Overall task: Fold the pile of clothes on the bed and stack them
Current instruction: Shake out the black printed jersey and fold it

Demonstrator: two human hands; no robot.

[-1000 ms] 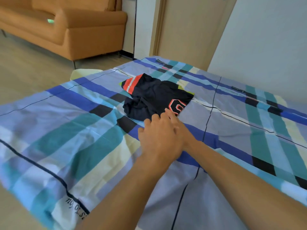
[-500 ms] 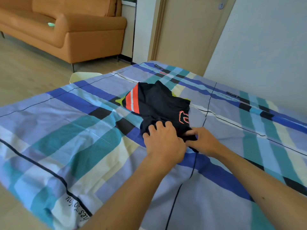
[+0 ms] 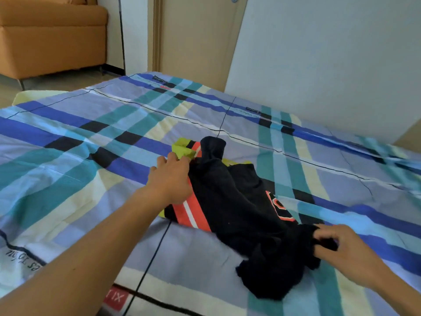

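Garment: black shirt (orange stripes, lime trim), crumpled mid-bed.
Left hand: fingers curled, gripping its far end.
Right hand: fingers pinching near black edge.

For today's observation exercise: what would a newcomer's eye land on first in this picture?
The black garment with orange stripes, crumpled mid-bed on the plaid bedspread. The left hand grips its yellow-green edge; the right hand pinches black cloth at the near right.
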